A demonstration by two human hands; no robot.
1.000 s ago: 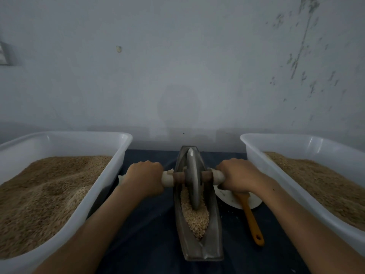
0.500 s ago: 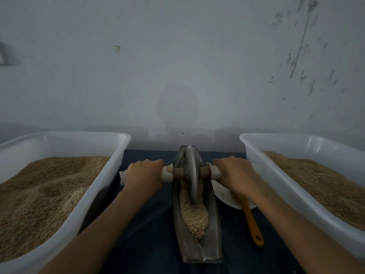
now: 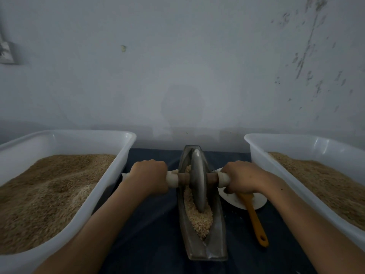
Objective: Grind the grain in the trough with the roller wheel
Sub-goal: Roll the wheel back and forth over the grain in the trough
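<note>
While the roller wheel (image 3: 198, 180) stands upright on its edge in the metal trough (image 3: 217, 240), its rim sits down in the grain (image 3: 199, 216), which lies heaped along the trough's middle and near part. You have the trough lengthwise in front of you at the centre of the dark table (image 3: 156, 220), its far tip close to the wall (image 3: 177, 66). Your left hand (image 3: 149, 177) is curled tight round the pale left end of the wheel's axle, and your right hand (image 3: 240, 177) grips the right end the same way (knuckles up on both). Just right of the trough lies a white plate (image 3: 258, 201) with an orange-handled spatula (image 3: 254, 218) resting on it, handle toward you. Flanking all this are two white tubs of brown grain, the left tub (image 3: 110, 178) and the right tub (image 3: 262, 155).
</note>
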